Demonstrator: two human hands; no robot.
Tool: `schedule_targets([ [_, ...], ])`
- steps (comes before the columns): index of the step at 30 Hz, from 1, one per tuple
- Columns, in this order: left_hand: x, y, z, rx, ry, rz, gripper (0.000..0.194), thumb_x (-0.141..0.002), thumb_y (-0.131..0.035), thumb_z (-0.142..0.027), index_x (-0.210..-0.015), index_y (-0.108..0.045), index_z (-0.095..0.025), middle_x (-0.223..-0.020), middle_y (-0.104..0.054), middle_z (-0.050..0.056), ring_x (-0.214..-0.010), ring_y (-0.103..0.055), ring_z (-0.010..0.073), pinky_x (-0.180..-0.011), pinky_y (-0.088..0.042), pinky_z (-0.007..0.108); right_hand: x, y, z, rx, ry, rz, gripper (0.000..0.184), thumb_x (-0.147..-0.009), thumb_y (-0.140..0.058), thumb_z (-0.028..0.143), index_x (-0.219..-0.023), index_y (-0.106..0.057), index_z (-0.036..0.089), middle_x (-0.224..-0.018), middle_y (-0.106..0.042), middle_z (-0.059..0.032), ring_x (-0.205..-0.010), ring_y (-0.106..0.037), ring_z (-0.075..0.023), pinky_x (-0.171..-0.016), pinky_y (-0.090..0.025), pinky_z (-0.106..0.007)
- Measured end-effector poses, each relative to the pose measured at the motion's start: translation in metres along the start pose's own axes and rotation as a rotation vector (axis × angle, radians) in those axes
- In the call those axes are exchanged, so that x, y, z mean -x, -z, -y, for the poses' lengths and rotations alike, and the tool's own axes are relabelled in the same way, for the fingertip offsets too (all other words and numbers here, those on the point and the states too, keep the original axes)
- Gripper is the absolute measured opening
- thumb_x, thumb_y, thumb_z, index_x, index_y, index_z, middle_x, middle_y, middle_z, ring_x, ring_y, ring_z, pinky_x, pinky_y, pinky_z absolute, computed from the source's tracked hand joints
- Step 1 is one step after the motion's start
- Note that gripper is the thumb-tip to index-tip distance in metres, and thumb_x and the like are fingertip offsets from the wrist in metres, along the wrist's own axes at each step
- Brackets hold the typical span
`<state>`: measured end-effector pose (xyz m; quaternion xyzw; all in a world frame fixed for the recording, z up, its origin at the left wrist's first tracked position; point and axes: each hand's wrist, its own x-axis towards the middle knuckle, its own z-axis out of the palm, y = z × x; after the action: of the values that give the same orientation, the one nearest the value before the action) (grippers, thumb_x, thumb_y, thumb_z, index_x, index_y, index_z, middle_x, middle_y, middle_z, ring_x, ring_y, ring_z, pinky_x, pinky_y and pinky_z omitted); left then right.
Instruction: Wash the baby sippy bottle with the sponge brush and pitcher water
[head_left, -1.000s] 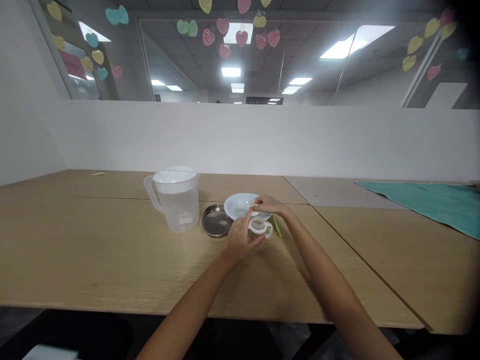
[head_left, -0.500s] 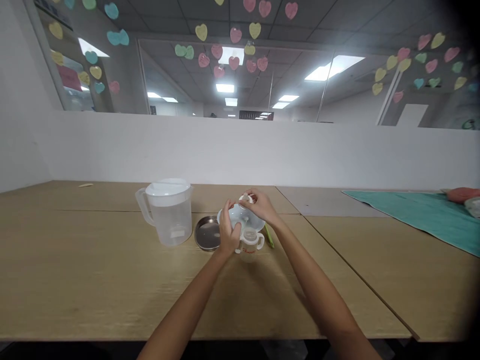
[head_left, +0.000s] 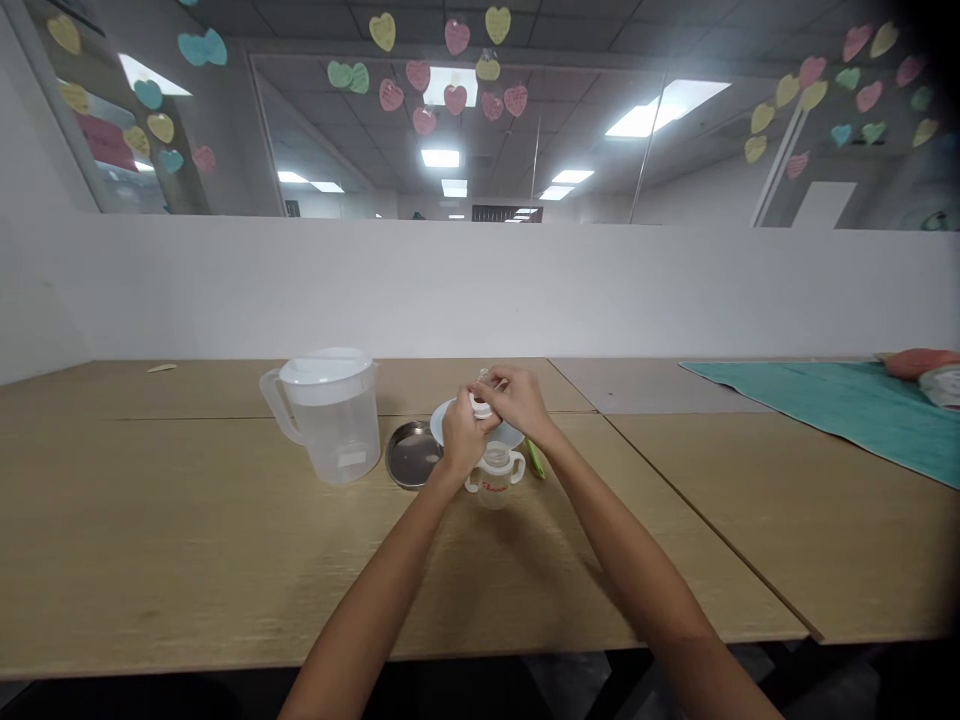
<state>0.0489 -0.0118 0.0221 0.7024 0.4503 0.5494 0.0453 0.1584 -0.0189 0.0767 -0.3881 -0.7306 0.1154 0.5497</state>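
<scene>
My left hand (head_left: 463, 438) is closed around a white bottle collar (head_left: 480, 408), held just above the bowl. My right hand (head_left: 520, 402) pinches at the same collar, where a small clear piece, seemingly the nipple (head_left: 484, 374), shows at the top. Fingers hide much of both parts. Below them, a clear baby bottle (head_left: 495, 487) with two white handles and red lettering stands upright and uncapped on the table. A pale translucent bowl (head_left: 437, 422) sits behind the hands, partly covered by them.
A lidded clear plastic pitcher (head_left: 335, 425) stands to the left, beside a round metal dish (head_left: 412, 457). Something slim and green (head_left: 535, 460) lies right of the bowl. A teal cloth (head_left: 832, 400) covers the table's far right, and a white wall (head_left: 450, 290) rises behind.
My left hand has come from open beside the bowl to closing on the collar, which is now lower and between both hands. The view has shifted slightly.
</scene>
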Motion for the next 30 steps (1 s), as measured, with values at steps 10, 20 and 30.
schedule_targets([
  [10, 0.007, 0.023, 0.035, -0.223, -0.103, -0.001, 0.042, -0.079, -0.055, -0.046, -0.111, -0.054, -0.019, -0.106, -0.051, 0.01, -0.103, -0.049, 0.0237, -0.089, -0.039, 0.036, 0.005, 0.012, -0.051, 0.294, -0.287, 0.036, 0.035, -0.076, -0.052, 0.051, -0.069, -0.059, 0.017, -0.063, -0.057, -0.0014, -0.062, -0.052, -0.0135, -0.061, -0.038, -0.023],
  [20, 0.024, 0.019, 0.063, -0.425, 0.017, 0.302, 0.04, -0.081, -0.049, -0.045, -0.114, -0.053, -0.022, -0.102, -0.062, 0.006, -0.104, -0.05, 0.0247, -0.097, -0.028, 0.042, 0.05, -0.004, -0.112, 0.509, -0.31, 0.211, 0.04, -0.08, -0.051, 0.046, -0.103, -0.066, 0.017, -0.122, -0.05, -0.014, -0.12, -0.037, -0.0252, -0.099, -0.028, -0.038],
  [30, 0.034, 0.093, 0.07, -0.397, 0.063, -0.743, 0.057, -0.079, -0.054, -0.037, -0.125, -0.035, -0.011, -0.126, -0.04, 0.017, -0.122, -0.035, 0.0286, -0.104, -0.025, 0.048, 0.062, 0.022, -0.151, 0.254, -0.396, -0.173, 0.039, -0.076, -0.043, 0.043, -0.084, -0.067, 0.014, -0.09, -0.065, -0.0111, -0.088, -0.056, -0.0228, -0.084, -0.04, -0.038],
])
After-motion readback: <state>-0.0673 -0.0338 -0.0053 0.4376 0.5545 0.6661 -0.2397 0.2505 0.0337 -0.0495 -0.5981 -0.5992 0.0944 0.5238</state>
